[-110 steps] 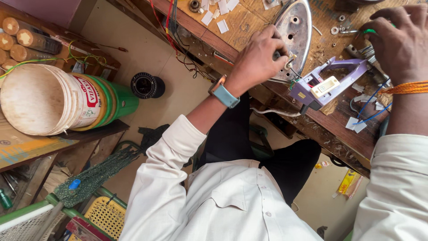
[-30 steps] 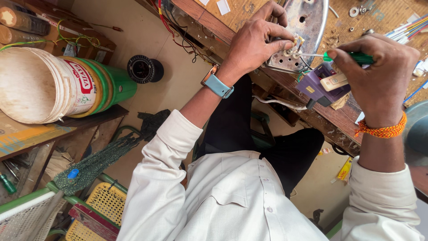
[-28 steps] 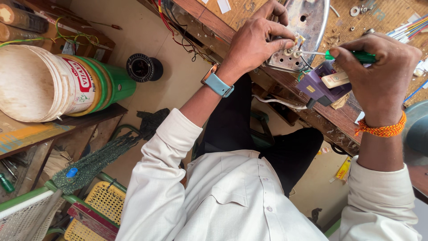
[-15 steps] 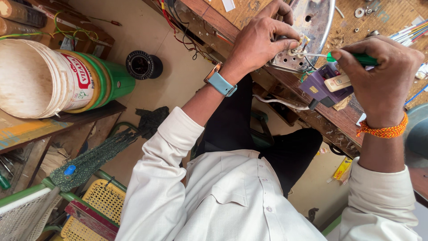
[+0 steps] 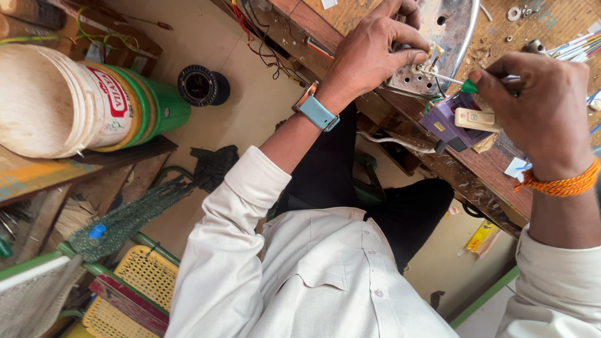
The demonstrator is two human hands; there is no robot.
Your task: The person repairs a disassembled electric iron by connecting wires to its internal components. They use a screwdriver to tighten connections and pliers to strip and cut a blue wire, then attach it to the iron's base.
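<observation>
The left hand (image 5: 369,53) clamps the metal iron soleplate (image 5: 438,37) at the counter (image 5: 494,172) edge; the right hand (image 5: 541,103) is closed round a green-handled screwdriver (image 5: 466,84), tip at the terminals just beside the left fingers; a slip could jab them, or the plate could twist loose.

The bench (image 5: 494,172) is crowded near its edge: a metal soleplate (image 5: 447,28), a purple housing (image 5: 447,122) and coloured wires (image 5: 573,45) sit close together. Loose washers (image 5: 514,12) lie further back. The floor (image 5: 250,109) below stays open between a black spool (image 5: 201,86) and hanging cables (image 5: 266,37).
</observation>
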